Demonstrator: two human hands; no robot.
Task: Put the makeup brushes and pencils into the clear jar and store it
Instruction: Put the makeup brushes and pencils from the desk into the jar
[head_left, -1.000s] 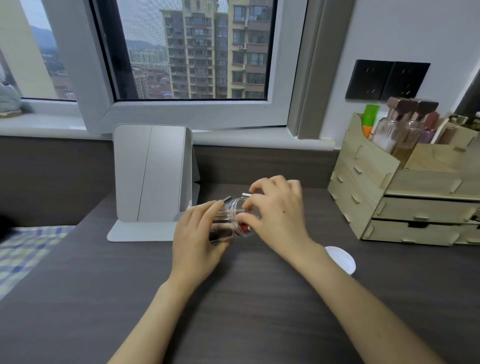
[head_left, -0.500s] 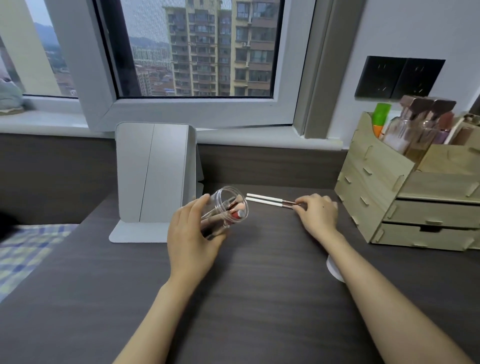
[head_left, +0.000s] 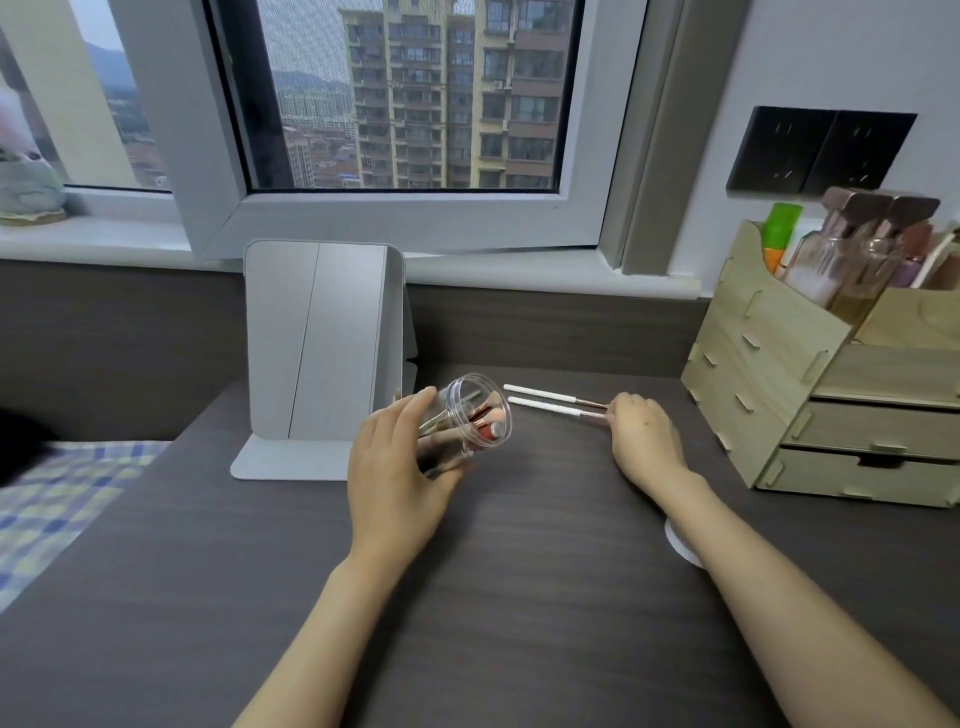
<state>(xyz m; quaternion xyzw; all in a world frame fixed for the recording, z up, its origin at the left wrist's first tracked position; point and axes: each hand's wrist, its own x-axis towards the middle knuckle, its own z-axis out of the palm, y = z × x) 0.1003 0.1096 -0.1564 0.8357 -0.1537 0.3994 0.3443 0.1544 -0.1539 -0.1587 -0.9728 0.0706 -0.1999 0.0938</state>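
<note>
Left hand (head_left: 400, 467) gripping tilted clear jar (head_left: 467, 421), right-hand fingers (head_left: 621, 410) pinching two white brushes (head_left: 550, 404) on tabletop (head_left: 519, 597); risk: contents sliding out through tilted mouth

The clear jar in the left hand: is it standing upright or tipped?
Tipped. The left hand holds the clear jar tilted, its open mouth facing right toward the two white-handled brushes on the desk.

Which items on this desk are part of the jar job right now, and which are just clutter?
Job items:
clear jar, tilted in the left hand
brushes in the jar
two white-handled brushes at the right hand

Just lying about:
folding mirror
wooden organizer
white disc
</note>
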